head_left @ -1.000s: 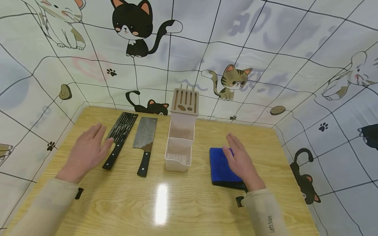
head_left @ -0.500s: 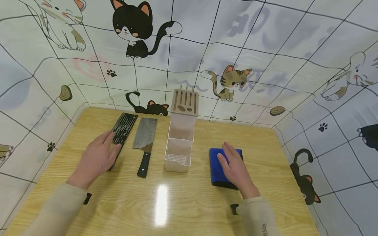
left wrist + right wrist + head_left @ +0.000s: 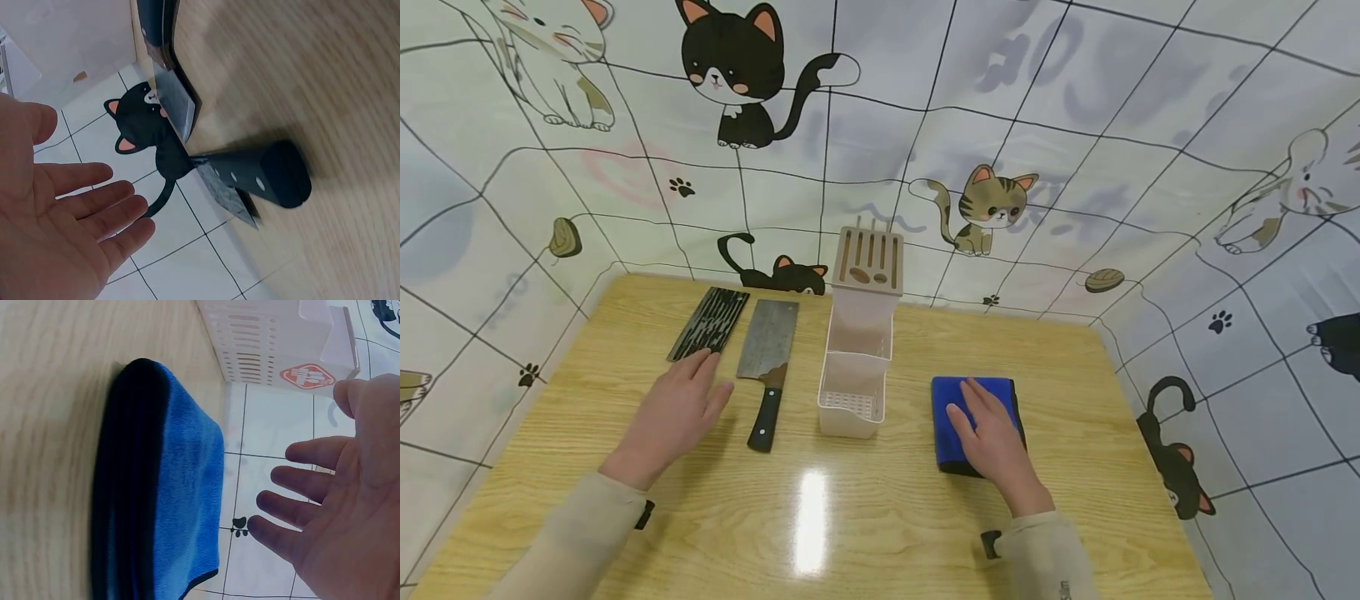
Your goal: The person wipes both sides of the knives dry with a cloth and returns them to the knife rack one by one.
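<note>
My left hand (image 3: 668, 419) hovers, fingers extended, above the handle of a cleaver with a black-and-silver streaked blade (image 3: 709, 321). In the head view the hand hides that handle; the left wrist view shows the black handle (image 3: 275, 175) apart from the fingers. To its right lies a plain grey cleaver (image 3: 769, 337) with a black riveted handle and a brown patch near the blade's heel. My right hand (image 3: 997, 450) is held over a folded blue cloth (image 3: 951, 421) with black edging. The right wrist view shows a gap between this hand and the cloth (image 3: 190, 487).
A pale plastic knife and utensil holder (image 3: 853, 392) stands mid-table, with a slotted beige top (image 3: 870, 260) and open front compartments. The wooden table (image 3: 880, 517) meets a cat-print sheet (image 3: 880, 108) at the back and sides.
My left hand has moved right and nearer the table's front, from beside the streaked cleaver to over its handle. My right hand has shifted slightly left and toward me above the cloth.
</note>
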`<state>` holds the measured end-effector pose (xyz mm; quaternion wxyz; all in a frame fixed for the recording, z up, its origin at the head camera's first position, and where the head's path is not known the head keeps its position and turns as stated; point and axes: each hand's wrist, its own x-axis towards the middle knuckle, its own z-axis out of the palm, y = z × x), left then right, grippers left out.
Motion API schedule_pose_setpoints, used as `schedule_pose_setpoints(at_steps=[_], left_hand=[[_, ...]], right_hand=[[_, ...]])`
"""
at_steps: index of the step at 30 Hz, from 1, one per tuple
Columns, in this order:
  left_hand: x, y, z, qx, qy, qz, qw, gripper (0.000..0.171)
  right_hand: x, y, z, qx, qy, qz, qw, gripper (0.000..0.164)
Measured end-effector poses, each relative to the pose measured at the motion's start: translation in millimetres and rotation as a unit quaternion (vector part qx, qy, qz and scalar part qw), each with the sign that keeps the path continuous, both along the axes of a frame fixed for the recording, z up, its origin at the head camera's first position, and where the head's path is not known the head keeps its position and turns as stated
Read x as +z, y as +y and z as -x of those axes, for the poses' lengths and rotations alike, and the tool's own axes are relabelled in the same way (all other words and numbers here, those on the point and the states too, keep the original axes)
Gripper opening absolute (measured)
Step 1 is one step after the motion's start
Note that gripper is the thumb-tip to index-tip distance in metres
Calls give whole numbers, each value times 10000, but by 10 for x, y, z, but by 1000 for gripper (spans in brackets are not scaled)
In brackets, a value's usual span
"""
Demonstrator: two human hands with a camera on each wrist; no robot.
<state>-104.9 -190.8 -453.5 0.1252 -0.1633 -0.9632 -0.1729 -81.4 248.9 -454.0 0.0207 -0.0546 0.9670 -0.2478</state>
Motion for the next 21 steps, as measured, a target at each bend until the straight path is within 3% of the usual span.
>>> schedule_pose_setpoints(at_steps=[10,15,21], left_hand=[[-55,127,-18,-185,167,170,9995,49],[-93,183,-24,-231,24,215,9995,49],[-118,254,-32,-299,183,180,9992,45]], right_hand=[[-115,-10,-65,2,-81,-211,9997,63],[-161,-5,-88,-7,-4,-518,9987,62],[-191,0,-103,-77,76,-814,9966,60]])
